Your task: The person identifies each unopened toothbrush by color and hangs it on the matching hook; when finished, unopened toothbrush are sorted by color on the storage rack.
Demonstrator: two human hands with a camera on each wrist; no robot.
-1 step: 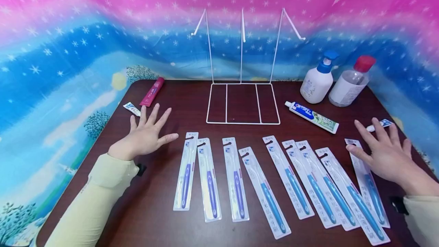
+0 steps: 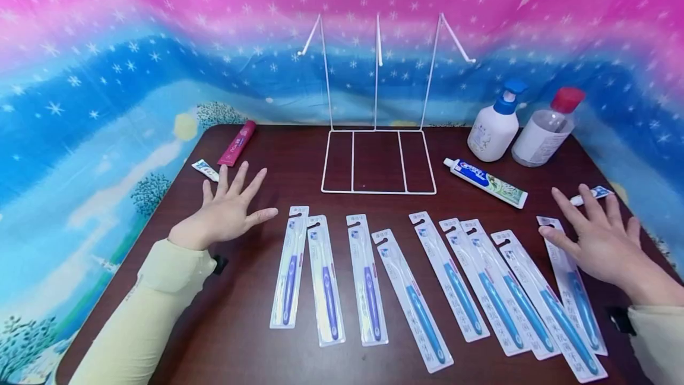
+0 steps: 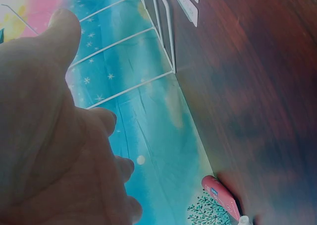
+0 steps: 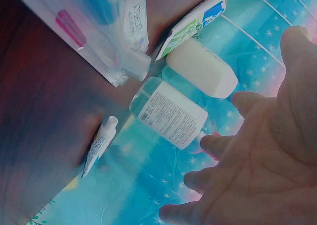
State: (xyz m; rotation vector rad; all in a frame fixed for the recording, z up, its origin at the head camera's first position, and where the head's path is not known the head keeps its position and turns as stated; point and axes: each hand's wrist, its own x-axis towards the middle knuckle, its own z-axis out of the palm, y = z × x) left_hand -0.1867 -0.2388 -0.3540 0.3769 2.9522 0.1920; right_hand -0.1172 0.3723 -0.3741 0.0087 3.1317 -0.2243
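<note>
My left hand [image 2: 225, 214] is held over the left side of the table with its fingers spread, holding nothing. Beyond its fingertips lie a small white tube [image 2: 205, 170] and a red toothpaste tube [image 2: 237, 143]. Three packaged toothbrushes with purple handles, the nearest one a purple toothbrush [image 2: 289, 290], lie to its right. My right hand [image 2: 604, 245], also spread and holding nothing, overlaps the top of a packaged blue toothbrush [image 2: 582, 308] in the head view. Another small tube [image 2: 598, 193] lies just past its fingers. Several more blue toothbrushes [image 2: 422, 319] lie in a slanted row between the hands.
A white wire rack [image 2: 378, 192] with three upright hooks stands at the table's back middle. Right of it lies a blue-green toothpaste tube [image 2: 486, 183]. Behind that stand a white pump bottle [image 2: 491, 132] and a clear red-capped bottle [image 2: 542, 138]. A printed cloth [image 2: 267, 64] hangs behind.
</note>
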